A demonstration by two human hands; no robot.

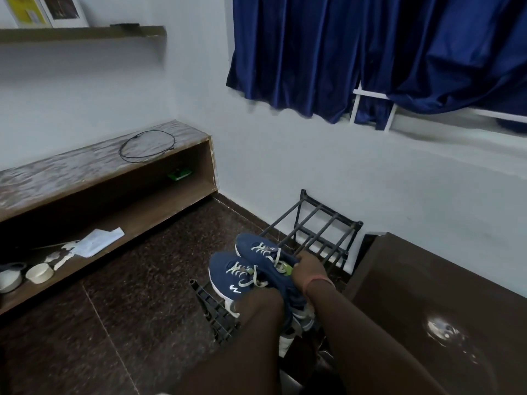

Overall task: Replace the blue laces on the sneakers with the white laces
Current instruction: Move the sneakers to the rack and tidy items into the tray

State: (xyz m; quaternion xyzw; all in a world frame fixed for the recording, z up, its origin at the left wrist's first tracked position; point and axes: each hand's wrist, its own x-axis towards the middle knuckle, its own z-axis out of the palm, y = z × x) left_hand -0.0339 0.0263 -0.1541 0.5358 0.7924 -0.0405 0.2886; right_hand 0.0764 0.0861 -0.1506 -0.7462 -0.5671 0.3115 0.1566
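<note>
A blue curtain (370,52) is hanging across the upper right of the frame, its hem bunching over a white window grille (370,109). One long low wooden shelf unit (99,172) is running along the left wall, and one dark cable loop (147,145) is lying on its top. Inside its lower ledge, at the left edge of the frame, one sheet of paper (98,241) and one pale bowl (40,272) are sitting near a second, darker dish that is cut off by the frame. One narrower wall shelf (85,34) is crossing the upper left. Dark speckled floor (99,323) is lying open through the lower left and centre. One brown table (442,303) is filling the lower right corner, its near edge running beside the right forearm. One black metal rack (319,226) is standing against the wall at centre right.

Two blue sneakers (242,269) with pale laces (263,252) are sitting side by side over the rack, just below the centre of the frame, toes pointing to the upper left. The right hand (309,270) is curling over the farther sneaker at its tongue, gripping it. The left forearm is reaching in under the nearer sneaker; the left hand itself is hidden, so I cannot tell how it is holding
</note>
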